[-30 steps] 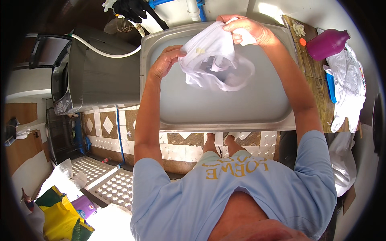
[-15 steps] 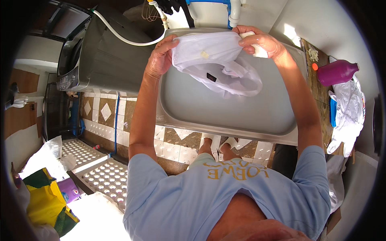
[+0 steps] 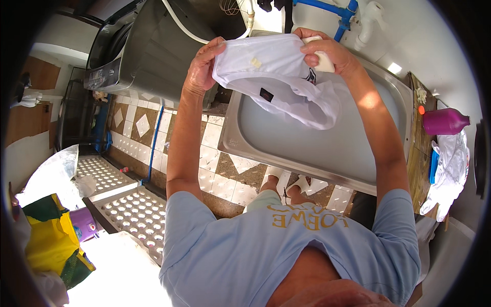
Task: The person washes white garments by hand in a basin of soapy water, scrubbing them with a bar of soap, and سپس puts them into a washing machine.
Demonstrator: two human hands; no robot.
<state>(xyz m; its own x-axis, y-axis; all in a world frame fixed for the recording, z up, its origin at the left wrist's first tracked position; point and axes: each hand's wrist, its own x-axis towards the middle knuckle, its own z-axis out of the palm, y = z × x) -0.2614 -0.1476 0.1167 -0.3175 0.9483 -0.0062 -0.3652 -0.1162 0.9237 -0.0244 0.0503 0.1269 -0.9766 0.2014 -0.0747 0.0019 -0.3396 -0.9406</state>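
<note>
Stretched between my hands over the grey sink is a thin white garment [image 3: 273,61], whose exact kind I cannot make out. It has a dark label [image 3: 266,94] inside and a pale yellow patch [image 3: 255,62] on its upper part. My left hand [image 3: 202,69] is closed on its left edge. At the other end my right hand [image 3: 332,53] pinches the cloth and also grips a white bar of soap [image 3: 325,61]. The garment's lower loop hangs above cloudy water in the sink [image 3: 240,146].
A dark washing machine [image 3: 148,61] stands at the left, a white hose [image 3: 176,23] above it. On the wooden ledge [image 3: 420,130] at right lie a purple bottle [image 3: 445,121] and white clothes [image 3: 450,163]. Blue pipes [image 3: 345,20] run along the wall behind.
The view has swung left, so the sink sits further right and more slanted. Both hands still hold the garment taut, slightly tilted; a dark print now shows near my right hand.
</note>
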